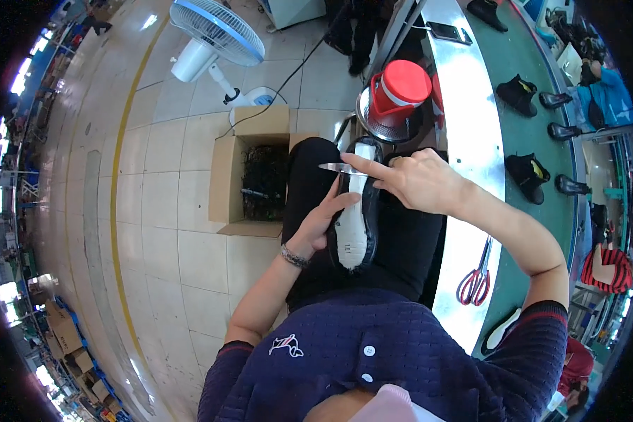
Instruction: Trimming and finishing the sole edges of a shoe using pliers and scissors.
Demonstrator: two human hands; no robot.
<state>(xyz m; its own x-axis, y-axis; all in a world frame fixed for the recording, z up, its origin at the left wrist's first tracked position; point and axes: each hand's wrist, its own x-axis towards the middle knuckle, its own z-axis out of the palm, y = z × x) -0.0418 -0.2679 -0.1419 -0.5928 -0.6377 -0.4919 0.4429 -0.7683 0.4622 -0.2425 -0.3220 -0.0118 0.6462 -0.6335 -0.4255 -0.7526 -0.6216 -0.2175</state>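
The right hand [422,179] is curled closed around a short silver blade [334,168], index finger stretched along it, while the left hand [323,219] wraps partly round the dark shoe [352,235]. The shoe lies white sole up on the lap, the blade across it, between an open cardboard box [225,183] and a metal bench [465,105] bearing red-handled scissors [475,286].

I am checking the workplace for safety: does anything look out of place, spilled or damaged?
Nothing clearly looks spilled or broken. Only the black cable looks untidy: it trails loose on the floor near the fan and seems to cross a flap of the open box.
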